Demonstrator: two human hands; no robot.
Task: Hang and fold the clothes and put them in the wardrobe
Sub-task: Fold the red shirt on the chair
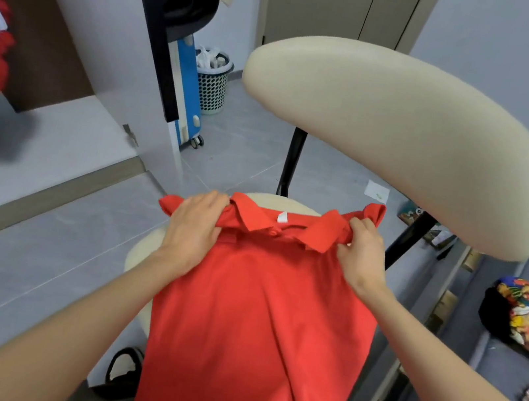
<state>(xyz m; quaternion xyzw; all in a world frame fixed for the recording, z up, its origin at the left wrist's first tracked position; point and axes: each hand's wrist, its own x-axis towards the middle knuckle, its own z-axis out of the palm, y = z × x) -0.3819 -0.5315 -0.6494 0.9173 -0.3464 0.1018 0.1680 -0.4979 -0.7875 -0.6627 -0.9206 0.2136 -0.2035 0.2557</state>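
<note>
Red polo shirt [258,320] over chair seat [141,250]; left hand [194,227] and right hand [363,254] seemingly pinch its shoulders.

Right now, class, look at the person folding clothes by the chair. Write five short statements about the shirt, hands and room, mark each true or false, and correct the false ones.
1. Both hands grip the red polo shirt at its shoulders. True: left hand, right hand.
2. The shirt's collar points away from the person. True.
3. The shirt hangs on a hanger. False: no hanger shows; it lies over the chair seat.
4. The mesh bin stands beside a blue suitcase. True.
5. The chair's backrest is black. False: it is cream.
</note>
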